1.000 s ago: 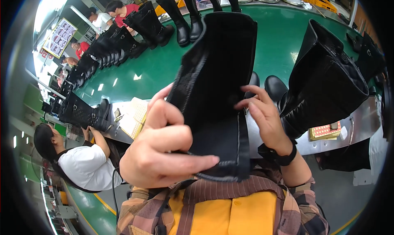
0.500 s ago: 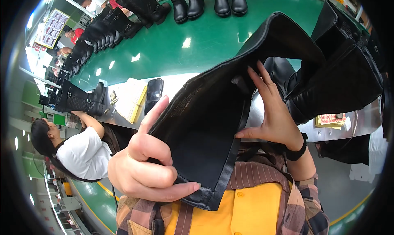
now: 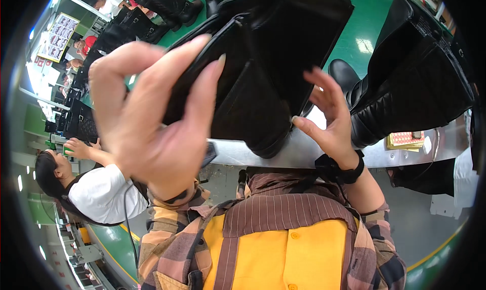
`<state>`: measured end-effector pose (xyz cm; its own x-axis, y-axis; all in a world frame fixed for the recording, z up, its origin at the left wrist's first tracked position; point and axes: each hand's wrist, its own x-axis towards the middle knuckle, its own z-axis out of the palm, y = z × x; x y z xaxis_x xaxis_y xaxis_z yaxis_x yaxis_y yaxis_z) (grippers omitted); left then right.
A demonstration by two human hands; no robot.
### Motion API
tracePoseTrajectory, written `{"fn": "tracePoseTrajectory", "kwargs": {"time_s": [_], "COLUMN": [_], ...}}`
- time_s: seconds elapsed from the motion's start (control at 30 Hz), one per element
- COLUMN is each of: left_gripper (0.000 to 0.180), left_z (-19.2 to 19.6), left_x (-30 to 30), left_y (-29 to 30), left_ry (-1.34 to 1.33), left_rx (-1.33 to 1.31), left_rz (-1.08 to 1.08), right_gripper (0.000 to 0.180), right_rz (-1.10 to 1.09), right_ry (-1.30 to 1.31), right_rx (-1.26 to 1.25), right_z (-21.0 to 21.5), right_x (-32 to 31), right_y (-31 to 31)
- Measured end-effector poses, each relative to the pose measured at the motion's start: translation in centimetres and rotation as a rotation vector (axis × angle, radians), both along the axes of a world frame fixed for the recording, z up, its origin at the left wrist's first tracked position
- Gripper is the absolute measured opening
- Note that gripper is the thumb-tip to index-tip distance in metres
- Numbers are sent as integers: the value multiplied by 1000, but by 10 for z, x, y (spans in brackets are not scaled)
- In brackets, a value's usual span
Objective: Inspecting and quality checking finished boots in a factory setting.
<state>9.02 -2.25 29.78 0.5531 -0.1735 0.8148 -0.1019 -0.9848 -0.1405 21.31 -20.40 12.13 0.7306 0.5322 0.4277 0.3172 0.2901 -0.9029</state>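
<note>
Both hands about the open shaft of a tall black boot [image 3: 253,105] at the steel table edge [image 3: 228,152].
The left hand [image 3: 152,125] is raised, wrist below, forefinger and thumb reaching to the shaft's left rim, tips slightly apart; whether they pinch it I cannot tell. The right hand [image 3: 331,128] sits lower, fingers curled upward, thumb spread wide toward the boot's right side.

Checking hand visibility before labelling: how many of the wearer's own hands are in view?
2. The left hand is at the left edge of the tall black boot; the right hand, spread open, is at its right side. Neither hand is hidden, though some left fingertips are.
</note>
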Motion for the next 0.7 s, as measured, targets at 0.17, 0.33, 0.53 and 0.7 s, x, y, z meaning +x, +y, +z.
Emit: {"fn": "tracePoseTrajectory", "kwargs": {"time_s": [0.17, 0.33, 0.53, 0.7], "left_gripper": [111, 138, 114, 85], "left_z": [-67, -157, -239, -262], "left_x": [5, 8, -4, -18], "left_y": [-5, -19, -14, -10], "left_ry": [-347, -60, -38, 338], "left_rx": [-350, -531, -764, -1222], "left_rz": [-124, -43, 33, -125], "right_gripper": [36, 20, 25, 31], "right_rz": [-236, -64, -88, 45], "right_ry": [144, 14, -52, -54], "right_rx": [257, -536, -725, -881], "right_z": [-27, -47, -64, -62], "right_x": [-6, -16, -25, -16], "right_y": [-9, -17, 11, 14]}}
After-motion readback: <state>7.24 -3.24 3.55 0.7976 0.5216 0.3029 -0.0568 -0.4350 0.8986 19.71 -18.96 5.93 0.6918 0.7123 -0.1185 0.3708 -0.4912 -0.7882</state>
